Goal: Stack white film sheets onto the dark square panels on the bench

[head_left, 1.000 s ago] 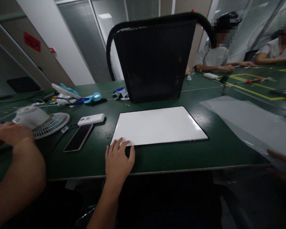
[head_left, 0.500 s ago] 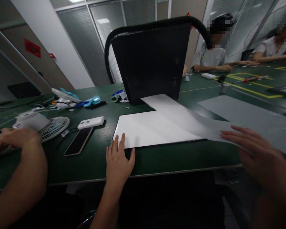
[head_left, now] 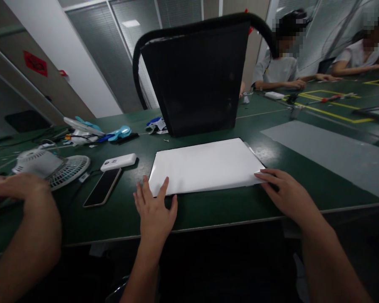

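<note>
A white sheet (head_left: pixel 205 166) lies flat over a black-edged white board on the green table (head_left: pixel 233 206), right in front of me. My left hand (head_left: pixel 153 210) rests open on the table at the sheet's near left corner, fingers spread and touching its edge. My right hand (head_left: pixel 286 193) lies open at the near right corner, fingertips pressing on the sheet's edge. Neither hand holds anything.
A black chair back (head_left: pixel 198 75) stands behind the sheet. To the left lie a phone (head_left: pixel 103 187), a white power bank (head_left: pixel 118 162) and a small fan (head_left: pixel 52 166). Another person's arm (head_left: pixel 28 227) rests at far left. A grey sheet (head_left: pixel 334 151) lies right. Two people sit at the back right.
My right hand has brought a white sheet from the right and laid it over the white board, now squared on it. My left hand stayed at the near left corner.
</note>
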The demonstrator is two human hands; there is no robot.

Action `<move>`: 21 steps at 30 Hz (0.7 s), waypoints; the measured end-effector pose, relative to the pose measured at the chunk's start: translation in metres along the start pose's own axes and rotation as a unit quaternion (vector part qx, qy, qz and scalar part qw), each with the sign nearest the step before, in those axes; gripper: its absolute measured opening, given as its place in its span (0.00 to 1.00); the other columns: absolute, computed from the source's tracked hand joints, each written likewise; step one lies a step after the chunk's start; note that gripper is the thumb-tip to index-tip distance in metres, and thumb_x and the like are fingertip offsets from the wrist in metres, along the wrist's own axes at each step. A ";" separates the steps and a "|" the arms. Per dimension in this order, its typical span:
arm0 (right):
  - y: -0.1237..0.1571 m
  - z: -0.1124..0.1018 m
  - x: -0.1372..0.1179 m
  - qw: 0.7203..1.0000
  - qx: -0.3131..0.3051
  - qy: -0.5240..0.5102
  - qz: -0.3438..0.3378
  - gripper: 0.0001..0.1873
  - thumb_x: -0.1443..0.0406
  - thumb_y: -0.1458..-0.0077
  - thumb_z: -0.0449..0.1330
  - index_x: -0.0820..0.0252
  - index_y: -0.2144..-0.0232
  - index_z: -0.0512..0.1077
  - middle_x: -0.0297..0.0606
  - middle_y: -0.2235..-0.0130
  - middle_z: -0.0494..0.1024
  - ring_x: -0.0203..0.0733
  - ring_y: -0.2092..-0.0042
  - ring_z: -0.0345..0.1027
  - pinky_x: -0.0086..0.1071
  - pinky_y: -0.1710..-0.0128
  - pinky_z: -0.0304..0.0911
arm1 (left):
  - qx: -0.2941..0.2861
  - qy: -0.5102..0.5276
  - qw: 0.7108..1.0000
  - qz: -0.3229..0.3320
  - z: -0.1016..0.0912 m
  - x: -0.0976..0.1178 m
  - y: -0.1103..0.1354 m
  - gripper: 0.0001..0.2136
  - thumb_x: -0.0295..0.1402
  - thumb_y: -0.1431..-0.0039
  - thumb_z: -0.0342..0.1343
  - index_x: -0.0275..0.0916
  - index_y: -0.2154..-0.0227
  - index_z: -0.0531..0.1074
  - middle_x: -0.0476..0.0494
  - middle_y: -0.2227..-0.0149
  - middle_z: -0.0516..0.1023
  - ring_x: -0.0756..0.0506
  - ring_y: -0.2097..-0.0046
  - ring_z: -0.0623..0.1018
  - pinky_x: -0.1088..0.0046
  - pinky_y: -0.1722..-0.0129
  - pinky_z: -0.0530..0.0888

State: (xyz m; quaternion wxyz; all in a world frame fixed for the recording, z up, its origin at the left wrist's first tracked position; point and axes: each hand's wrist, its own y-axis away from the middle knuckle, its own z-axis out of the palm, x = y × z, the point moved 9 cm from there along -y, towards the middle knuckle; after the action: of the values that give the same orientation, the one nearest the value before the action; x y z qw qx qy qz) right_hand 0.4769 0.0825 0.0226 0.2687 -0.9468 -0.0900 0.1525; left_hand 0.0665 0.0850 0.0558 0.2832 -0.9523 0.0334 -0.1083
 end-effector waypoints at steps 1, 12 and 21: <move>0.000 0.002 0.000 1.000 -0.007 -0.001 0.000 0.22 0.53 0.25 0.50 0.50 0.42 0.78 0.41 0.40 0.76 0.53 0.42 0.73 0.57 0.41 0.75 | -0.005 -0.005 1.000 0.009 0.001 0.001 0.000 0.21 0.39 0.31 0.60 0.46 0.37 0.78 0.34 0.21 0.51 0.18 0.22 0.51 0.29 0.28 0.57; -0.002 -0.002 -0.005 1.000 0.019 -0.005 -0.007 0.27 0.47 0.28 0.52 0.56 0.41 0.77 0.46 0.35 0.71 0.58 0.36 0.67 0.60 0.33 0.68 | -0.058 0.000 0.998 0.011 0.013 0.001 0.000 0.17 0.37 0.29 0.54 0.43 0.46 0.83 0.36 0.37 0.80 0.31 0.33 0.77 0.40 0.29 0.66; -0.001 0.000 -0.001 1.000 0.017 -0.020 0.006 0.22 0.49 0.28 0.53 0.52 0.47 0.80 0.38 0.42 0.78 0.51 0.43 0.74 0.55 0.38 0.73 | -0.062 -0.005 0.998 0.010 0.011 0.003 -0.001 0.17 0.38 0.29 0.53 0.42 0.46 0.84 0.35 0.37 0.80 0.31 0.34 0.77 0.42 0.31 0.69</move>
State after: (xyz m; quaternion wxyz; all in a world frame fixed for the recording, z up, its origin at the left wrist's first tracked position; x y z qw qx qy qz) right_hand 0.4758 0.0828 0.0230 0.2821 -0.9394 -0.0875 0.1742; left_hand 0.0715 0.0914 0.0481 0.2252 -0.9681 0.0486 -0.0987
